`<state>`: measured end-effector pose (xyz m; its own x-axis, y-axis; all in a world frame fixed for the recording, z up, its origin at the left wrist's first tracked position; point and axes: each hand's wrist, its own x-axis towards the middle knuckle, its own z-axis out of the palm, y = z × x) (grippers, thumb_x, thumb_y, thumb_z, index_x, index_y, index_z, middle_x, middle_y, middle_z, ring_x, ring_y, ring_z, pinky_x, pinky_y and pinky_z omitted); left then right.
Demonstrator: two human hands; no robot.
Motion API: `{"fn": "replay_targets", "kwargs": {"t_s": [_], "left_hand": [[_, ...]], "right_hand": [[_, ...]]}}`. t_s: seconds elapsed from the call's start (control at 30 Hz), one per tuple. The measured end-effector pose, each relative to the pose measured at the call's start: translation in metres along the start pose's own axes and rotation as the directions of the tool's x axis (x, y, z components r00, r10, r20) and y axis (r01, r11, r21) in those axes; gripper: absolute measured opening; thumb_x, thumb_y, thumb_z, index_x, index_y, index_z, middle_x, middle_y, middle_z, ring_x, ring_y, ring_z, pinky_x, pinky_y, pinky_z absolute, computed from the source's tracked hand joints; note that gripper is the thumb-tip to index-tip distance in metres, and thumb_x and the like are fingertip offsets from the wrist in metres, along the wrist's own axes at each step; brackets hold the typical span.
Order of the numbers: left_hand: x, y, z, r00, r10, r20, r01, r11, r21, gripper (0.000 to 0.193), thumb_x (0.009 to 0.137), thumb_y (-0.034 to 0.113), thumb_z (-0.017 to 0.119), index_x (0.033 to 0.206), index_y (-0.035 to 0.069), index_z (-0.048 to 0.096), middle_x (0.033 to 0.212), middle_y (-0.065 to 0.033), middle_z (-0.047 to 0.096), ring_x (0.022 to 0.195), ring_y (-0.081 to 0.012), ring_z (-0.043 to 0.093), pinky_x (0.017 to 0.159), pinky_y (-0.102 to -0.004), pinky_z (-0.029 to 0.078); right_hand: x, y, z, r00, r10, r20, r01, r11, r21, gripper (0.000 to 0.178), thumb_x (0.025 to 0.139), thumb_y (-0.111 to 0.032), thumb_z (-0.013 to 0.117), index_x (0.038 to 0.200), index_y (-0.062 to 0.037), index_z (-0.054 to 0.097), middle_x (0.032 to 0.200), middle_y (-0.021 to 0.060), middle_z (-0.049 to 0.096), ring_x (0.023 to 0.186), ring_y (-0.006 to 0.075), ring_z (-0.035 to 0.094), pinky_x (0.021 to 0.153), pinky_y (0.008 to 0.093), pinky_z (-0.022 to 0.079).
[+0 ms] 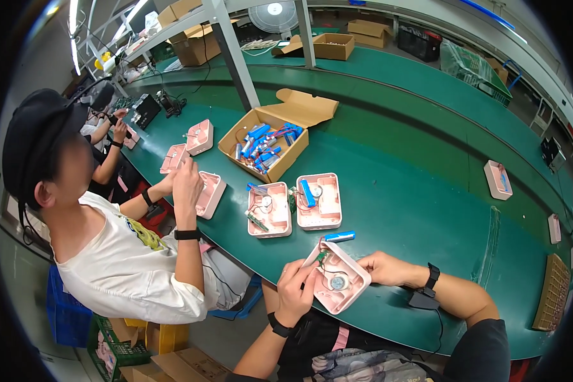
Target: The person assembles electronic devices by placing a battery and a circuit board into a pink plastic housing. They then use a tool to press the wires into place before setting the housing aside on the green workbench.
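Observation:
A pink plastic housing [353, 277], tilted toward me at the table's near edge, is between my hands. Inside it sit a round silver speaker-like part [338, 282] and a small green circuit board [322, 258] with thin wires. My left hand [297, 291] grips the left side of the housing, its fingertips close to the board; whether they touch it I cannot tell. My right hand [388, 268] is closed on the right rim, with some fingers hidden behind it. A blue cylindrical battery [340, 236] on a wire lies just beyond the housing.
Two pink housings, one at left [280, 232] and one at right [320, 219], hold batteries and boards. Behind them stands a cardboard box [291, 159] of blue batteries. A co-worker [127, 254] at left handles another housing [211, 194]. A brown slotted tray [549, 293] lies far right.

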<state>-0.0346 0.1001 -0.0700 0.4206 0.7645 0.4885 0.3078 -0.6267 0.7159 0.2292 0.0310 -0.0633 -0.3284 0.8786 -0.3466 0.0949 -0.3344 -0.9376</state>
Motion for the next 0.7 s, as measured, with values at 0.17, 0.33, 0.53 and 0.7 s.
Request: {"fn": "replay_targets", "kwargs": {"t_s": [0.17, 0.33, 0.53, 0.7], "left_hand": [[0.002, 0.001, 0.000, 0.999, -0.042, -0.003, 0.042, 0.999, 0.014, 0.018, 0.096, 0.007, 0.068, 0.108, -0.002, 0.078, 0.108, -0.0171, 0.074, 0.097, -0.0340, 0.071, 0.082, -0.0394, 0.056], [0.000, 0.000, 0.007, 1.000, -0.023, -0.013, 0.023, 1.000, -0.004, 0.020, 0.097, 0.007, 0.067, 0.110, -0.003, 0.078, 0.110, -0.0182, 0.073, 0.098, -0.0347, 0.071, 0.084, -0.0399, 0.056], [-0.004, -0.003, 0.012, 0.998, -0.035, -0.049, 0.036, 0.999, 0.029, 0.021, 0.097, 0.006, 0.065, 0.112, -0.005, 0.077, 0.112, -0.0211, 0.071, 0.101, -0.0371, 0.069, 0.090, -0.0412, 0.054], [-0.008, -0.004, 0.013, 0.996, -0.014, -0.086, 0.017, 0.999, 0.037, 0.023, 0.097, 0.004, 0.063, 0.112, -0.005, 0.076, 0.113, -0.0222, 0.071, 0.101, -0.0381, 0.069, 0.091, -0.0415, 0.054]], "right_hand": [[-0.002, 0.011, -0.005, 0.994, -0.108, 0.002, 0.107, 0.986, -0.131, 0.025, 0.100, -0.006, 0.069, 0.123, -0.0015, 0.075, 0.097, 0.0009, 0.076, 0.087, 0.0075, 0.066, 0.080, 0.0286, 0.054], [0.002, 0.010, -0.018, 0.976, -0.209, 0.059, 0.217, 0.944, -0.248, 0.023, 0.099, -0.007, 0.069, 0.120, -0.0002, 0.074, 0.099, 0.0057, 0.074, 0.088, 0.0102, 0.064, 0.080, 0.0304, 0.054], [0.001, 0.006, -0.019, 0.979, -0.195, 0.067, 0.206, 0.942, -0.265, 0.021, 0.100, -0.006, 0.068, 0.119, 0.0008, 0.073, 0.106, 0.0062, 0.074, 0.093, 0.0111, 0.063, 0.084, 0.0308, 0.054], [0.000, 0.010, -0.011, 0.977, -0.212, 0.022, 0.213, 0.964, -0.159, 0.028, 0.099, -0.004, 0.069, 0.127, 0.0001, 0.069, 0.109, 0.0056, 0.074, 0.096, 0.0110, 0.064, 0.086, 0.0302, 0.053]]}}
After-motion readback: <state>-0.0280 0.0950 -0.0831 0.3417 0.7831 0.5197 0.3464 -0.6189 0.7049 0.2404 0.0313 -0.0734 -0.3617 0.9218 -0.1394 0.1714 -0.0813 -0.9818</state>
